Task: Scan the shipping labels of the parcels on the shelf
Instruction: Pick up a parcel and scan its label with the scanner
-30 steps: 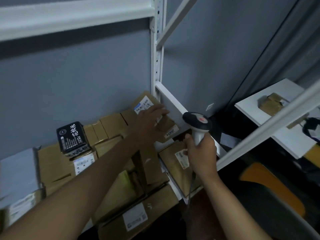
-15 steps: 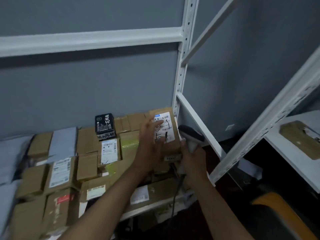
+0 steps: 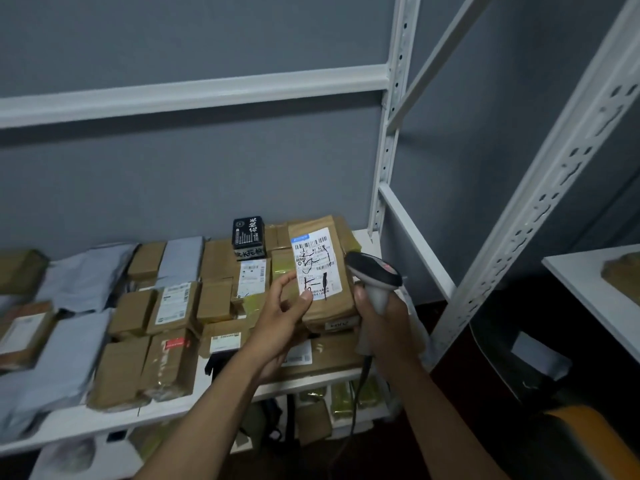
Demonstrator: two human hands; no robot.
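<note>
Parcels cover the white shelf (image 3: 104,420), placed here rel. to the held parcel (image 3: 323,271) w/ the big label. Far left of it: grey poly mailers (image 3: 65,344) and brown boxes. Closer left: a box w/ a red sticker (image 3: 173,362) near the shelf's front edge, then a black carton (image 3: 248,237) w/ white print, standing at the back just left of the held parcel's top. Left hand (image 3: 280,323) grips the held parcel at its lower left, thumb (image 3: 304,301) pressed on the label's (image 3: 315,263) bottom corner; parcel is tilted up, label facing the camera, black pen marks across it. Just right of the parcel, touching or nearly so (can't tell), is the scanner (image 3: 375,273); right hand (image 3: 386,327) is clenched round its handle, cable hanging below. Farther right: white upright post (image 3: 533,216), then a white worktop (image 3: 595,292) w/ a brown packet (image 3: 623,271) at frame edge.
</note>
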